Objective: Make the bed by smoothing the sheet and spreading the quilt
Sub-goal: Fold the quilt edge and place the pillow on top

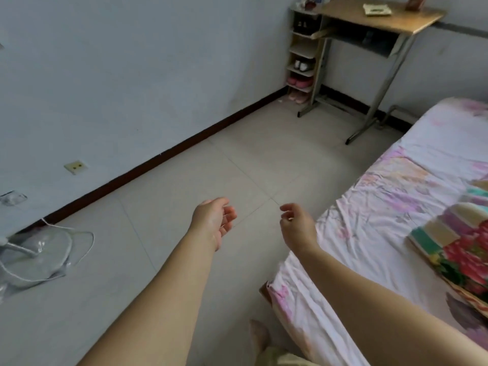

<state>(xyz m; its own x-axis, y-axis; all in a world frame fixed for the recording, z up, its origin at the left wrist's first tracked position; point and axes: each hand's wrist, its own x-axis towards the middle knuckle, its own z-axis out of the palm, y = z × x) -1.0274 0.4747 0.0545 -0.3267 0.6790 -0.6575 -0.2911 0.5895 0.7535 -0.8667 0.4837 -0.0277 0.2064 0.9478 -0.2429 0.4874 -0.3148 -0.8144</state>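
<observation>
Both hands out in front, over the tiled floor (184, 180) and short of the bed: left hand (215, 220) palm turned inward, fingers loosely curved, holding nothing; right hand (297, 224) just beside the mattress edge, fingers relaxed and slightly curled, likewise empty. Nothing yet touched. Likely risks from here: a pull on the sheet (383, 207) from one side only, dragging it off the near corner, where cloth already hangs loose and bunched over the edge; a quilt (454, 247) shaken out while folded, landing crooked or sliding toward the floor on this side; a stumble on the white cord (84, 247) and clear plastic (39, 254) lying at the left by the wall, should a step go backward that way. Also a chance of creases trapped under the quilt if spread before the smoothing. Sheet: pale pink-white with faded purple and pink flowers, covering the mattress at right, creased in long ridges near the edge and rumpled along the near side. Quilt: folded into a thick block on the sheet at the far right, partly out of frame, patterned in green, cream and purple bands with red flowers. Beyond the bed, a wooden desk (383, 17) and a shoe rack (303, 54) in the corner, well apart from both hands.
</observation>
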